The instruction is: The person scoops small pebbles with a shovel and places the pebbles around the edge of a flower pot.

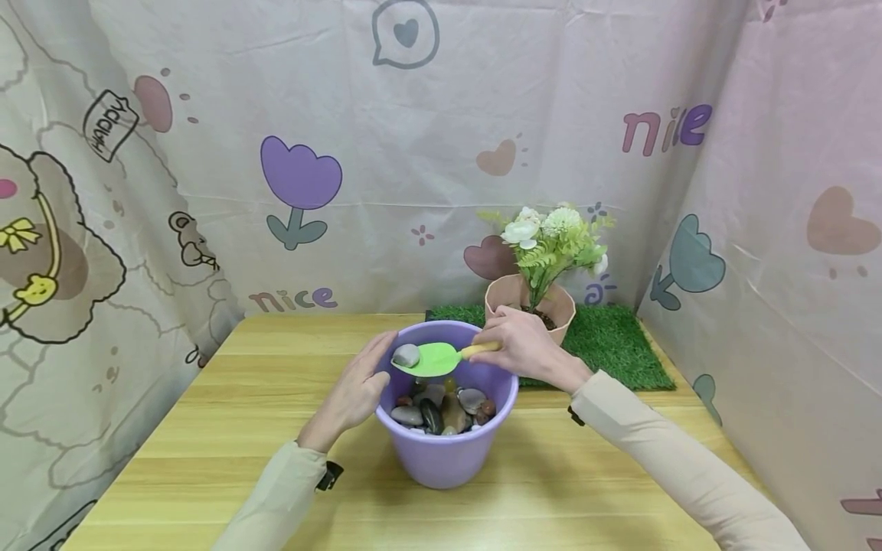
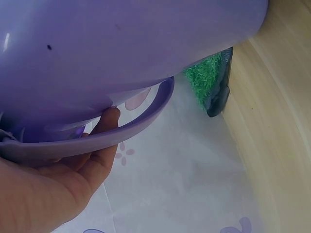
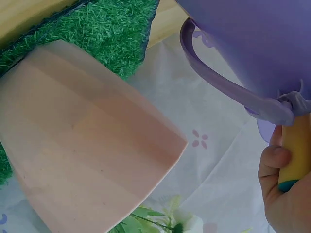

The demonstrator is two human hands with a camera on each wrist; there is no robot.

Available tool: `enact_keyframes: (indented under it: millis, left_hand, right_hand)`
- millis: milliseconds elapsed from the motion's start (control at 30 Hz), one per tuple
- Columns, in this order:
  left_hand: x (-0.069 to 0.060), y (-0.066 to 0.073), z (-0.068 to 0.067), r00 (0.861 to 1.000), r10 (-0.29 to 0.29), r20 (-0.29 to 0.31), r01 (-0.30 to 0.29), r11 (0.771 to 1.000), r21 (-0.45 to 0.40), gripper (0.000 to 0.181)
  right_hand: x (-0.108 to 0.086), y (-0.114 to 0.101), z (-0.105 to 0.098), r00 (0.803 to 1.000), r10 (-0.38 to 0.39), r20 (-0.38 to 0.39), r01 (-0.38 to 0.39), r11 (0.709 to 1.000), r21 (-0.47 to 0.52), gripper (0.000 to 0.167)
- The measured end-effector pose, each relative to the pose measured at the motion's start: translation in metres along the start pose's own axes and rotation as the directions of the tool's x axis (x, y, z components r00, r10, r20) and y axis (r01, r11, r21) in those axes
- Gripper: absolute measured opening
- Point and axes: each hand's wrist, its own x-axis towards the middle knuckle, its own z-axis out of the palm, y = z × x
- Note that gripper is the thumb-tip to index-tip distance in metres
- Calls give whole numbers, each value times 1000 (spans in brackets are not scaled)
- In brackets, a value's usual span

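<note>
The right hand [image 1: 525, 343], its grip clamped on the yellow handle [image 1: 475, 350] of a green trowel [image 1: 437, 360], bears one grey oval stone [image 1: 406, 355] over a round purple plastic bucket [image 1: 442, 463]; the left hand [image 1: 354, 394] lies with fingers extended against the bucket. The trowel is best kept level, lest the stone roll. Counted: one trowel, one bucket, one tapered pink flowerpot [image 3: 87, 136]; mixed pebbles [image 1: 406, 415] inside, partly hidden, uncountable.

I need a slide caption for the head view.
Right hand holds a green trowel with a grey stone over a purple bucket.
</note>
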Motion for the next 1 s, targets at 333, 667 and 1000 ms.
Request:
enact_keyframes:
  millis: [333, 667, 1000]
  left_hand:
    - [1, 0, 0, 1000, 4, -8, -4, 1000, -4, 67]
    - [-1, -1, 1, 1000, -9, 1, 9, 1000, -15, 67]
    - [-1, -1, 1, 1000, -11, -2, 11, 1000, -10, 67]
  right_hand:
    - [-13, 0, -7, 998, -29, -56, 28, 999, -27, 18]
    - [-26, 0, -16, 995, -61, -79, 59, 998, -27, 16]
    - [-37, 8, -28, 992, -43, -118, 39, 999, -36, 19]
